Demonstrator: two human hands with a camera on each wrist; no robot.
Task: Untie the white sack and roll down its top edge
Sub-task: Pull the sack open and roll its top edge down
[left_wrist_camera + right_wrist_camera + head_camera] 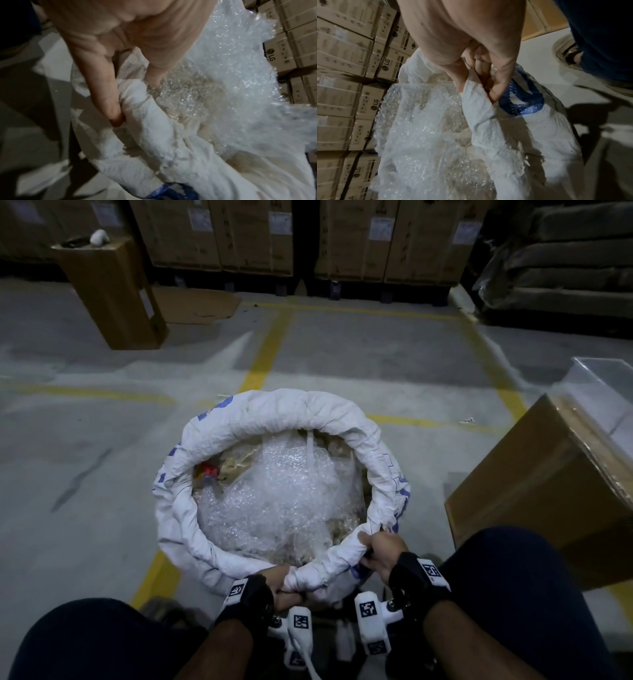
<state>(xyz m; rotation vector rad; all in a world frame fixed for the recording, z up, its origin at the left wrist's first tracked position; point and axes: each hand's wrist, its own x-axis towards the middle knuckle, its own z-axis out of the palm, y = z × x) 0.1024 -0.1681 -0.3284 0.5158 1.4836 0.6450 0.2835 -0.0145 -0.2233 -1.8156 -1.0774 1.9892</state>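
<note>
The white woven sack (pixel 205 467) with blue print stands open on the floor between my knees, its top edge rolled into a thick rim all round. Bubble wrap (pixel 281 491) and brownish scraps fill it. My left hand (pixel 279 582) grips the rolled rim at the near side; in the left wrist view the left hand (pixel 130 86) has its thumb outside and its fingers inside the roll (pixel 145 121). My right hand (pixel 380 549) grips the rim at the near right; in the right wrist view the right hand (pixel 481 82) curls its fingers over the sack's edge (pixel 476 100).
A large cardboard box (pixel 548 494) stands close at the right, with a clear plastic case (pixel 603 381) behind it. A tall brown carton (pixel 109 292) stands far left. Stacked appliance cartons (pixel 257 234) line the back wall. Yellow lines (pixel 267 354) mark the concrete floor.
</note>
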